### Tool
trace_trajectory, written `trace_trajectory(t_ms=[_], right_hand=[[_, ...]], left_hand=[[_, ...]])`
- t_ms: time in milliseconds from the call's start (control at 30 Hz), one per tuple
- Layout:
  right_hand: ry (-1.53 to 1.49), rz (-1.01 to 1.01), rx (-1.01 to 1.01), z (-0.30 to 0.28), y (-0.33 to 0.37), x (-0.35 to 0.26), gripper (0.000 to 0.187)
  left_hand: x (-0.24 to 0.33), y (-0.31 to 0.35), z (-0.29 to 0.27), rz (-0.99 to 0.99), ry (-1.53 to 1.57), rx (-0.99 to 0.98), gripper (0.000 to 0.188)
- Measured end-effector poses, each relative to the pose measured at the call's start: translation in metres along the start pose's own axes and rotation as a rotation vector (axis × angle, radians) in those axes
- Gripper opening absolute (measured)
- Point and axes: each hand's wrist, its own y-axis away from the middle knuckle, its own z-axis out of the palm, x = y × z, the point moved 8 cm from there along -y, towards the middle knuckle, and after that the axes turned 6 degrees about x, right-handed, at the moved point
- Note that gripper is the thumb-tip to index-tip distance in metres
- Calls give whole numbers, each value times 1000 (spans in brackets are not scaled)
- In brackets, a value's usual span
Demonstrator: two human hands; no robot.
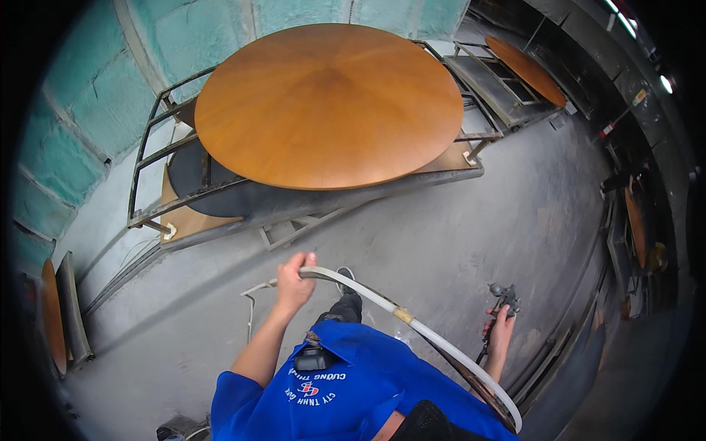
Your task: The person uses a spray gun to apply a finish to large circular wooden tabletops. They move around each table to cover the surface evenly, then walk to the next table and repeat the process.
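My left hand [296, 283] is closed round a pale hose [382, 300], which arcs across my front to my right side. Past that hand, a thinner stretch of hose drops toward the floor. Out to the right, my right hand [500, 332] grips a spray gun [504, 295] with its dark metal head pointing away from me. A large round wooden tabletop [331, 110], orange-brown with a radiating grain, lies on a metal frame rack [143, 187] ahead of me. Both hands are apart from it.
Below the tabletop, a dark round panel [220, 184] rests on the rack's lower level. Another round wooden top [526, 70] stands on a rack at the far right. Teal-covered wall panels [103, 110] rise at the left. A round panel [53, 316] leans upright at the left edge.
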Motion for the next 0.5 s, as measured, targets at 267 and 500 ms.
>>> trace_trajectory(t_ms=[267, 500], right_hand=[[-157, -85, 30, 65, -130, -114, 50], [-218, -135, 58, 87, -195, -171, 50]], left_hand=[[-54, -25, 125, -208, -86, -204, 46], [-62, -60, 162, -202, -211, -260, 42]])
